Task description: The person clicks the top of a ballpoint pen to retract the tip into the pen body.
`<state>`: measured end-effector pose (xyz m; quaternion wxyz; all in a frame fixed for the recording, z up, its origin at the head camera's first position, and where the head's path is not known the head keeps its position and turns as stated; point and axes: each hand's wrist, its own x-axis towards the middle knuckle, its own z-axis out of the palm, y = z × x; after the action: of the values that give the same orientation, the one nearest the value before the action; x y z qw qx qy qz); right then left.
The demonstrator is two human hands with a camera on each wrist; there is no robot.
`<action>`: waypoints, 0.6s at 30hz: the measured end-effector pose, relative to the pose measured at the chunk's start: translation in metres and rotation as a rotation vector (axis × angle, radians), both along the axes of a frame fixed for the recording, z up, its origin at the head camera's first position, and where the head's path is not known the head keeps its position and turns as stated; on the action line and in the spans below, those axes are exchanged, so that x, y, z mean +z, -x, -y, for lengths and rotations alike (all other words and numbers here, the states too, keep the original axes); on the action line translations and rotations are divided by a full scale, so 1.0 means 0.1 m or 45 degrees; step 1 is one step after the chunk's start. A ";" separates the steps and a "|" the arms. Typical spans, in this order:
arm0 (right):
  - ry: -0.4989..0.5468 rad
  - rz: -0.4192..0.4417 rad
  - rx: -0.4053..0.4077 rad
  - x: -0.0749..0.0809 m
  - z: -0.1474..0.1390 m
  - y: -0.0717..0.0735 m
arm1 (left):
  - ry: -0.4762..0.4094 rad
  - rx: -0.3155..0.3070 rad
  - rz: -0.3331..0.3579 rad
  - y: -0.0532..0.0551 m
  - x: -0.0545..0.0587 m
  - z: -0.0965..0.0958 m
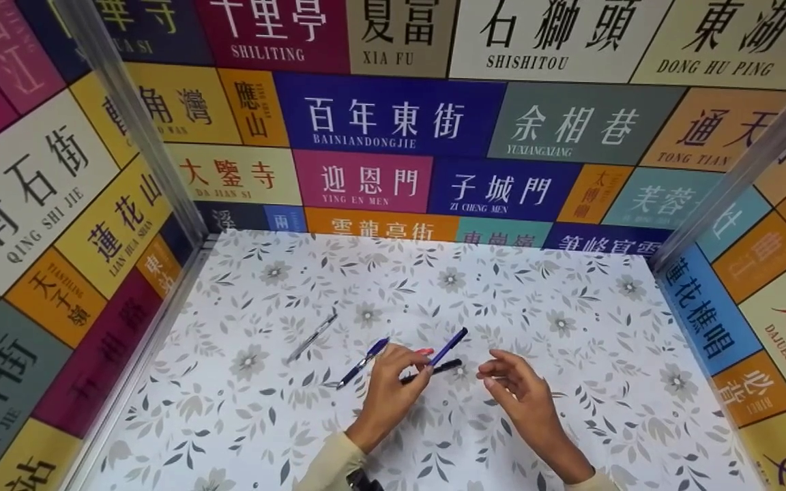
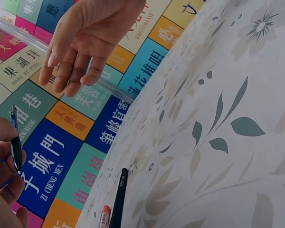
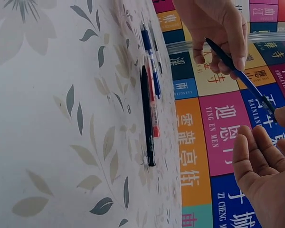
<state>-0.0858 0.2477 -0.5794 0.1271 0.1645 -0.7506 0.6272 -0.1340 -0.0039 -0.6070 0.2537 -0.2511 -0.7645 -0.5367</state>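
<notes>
My left hand (image 1: 391, 387) pinches a dark blue pen (image 1: 449, 346) between thumb and fingers, holding it tilted above the table. To its right is my right hand (image 1: 524, 394), loosely bent and holding nothing, palm turned toward the pen. A black pen (image 3: 147, 118) lies on the table below the hands, with a red pen (image 3: 155, 124) beside it, both partly hidden by my left hand in the head view. Left of that hand lies a blue pen with a clear middle (image 1: 364, 363). Farther left is a clear pen (image 1: 312, 337).
The table (image 1: 188, 382) wears a white cover with grey flowers and leaves. Panels of coloured signs (image 1: 393, 116) stand behind it and on both sides, with metal posts (image 1: 154, 143) at the corners.
</notes>
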 end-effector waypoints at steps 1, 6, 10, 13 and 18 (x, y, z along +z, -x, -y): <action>0.006 -0.002 0.005 0.00 0.01 0.00 | -0.006 -0.002 -0.001 0.00 0.00 -0.01; 0.009 -0.001 0.008 0.03 0.04 0.01 | -0.028 -0.009 0.007 -0.02 0.01 -0.05; 0.012 -0.002 0.020 0.06 0.06 0.01 | -0.038 -0.015 0.018 -0.04 0.02 -0.08; 0.011 -0.006 0.028 0.08 0.07 0.01 | -0.034 -0.017 0.024 -0.05 0.02 -0.11; 0.016 -0.003 0.036 0.11 0.10 0.01 | -0.040 -0.034 0.054 -0.06 0.04 -0.14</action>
<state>-0.0865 0.2378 -0.5683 0.1199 0.1750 -0.7442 0.6333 -0.1276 0.0102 -0.6034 0.2341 -0.2460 -0.7578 -0.5571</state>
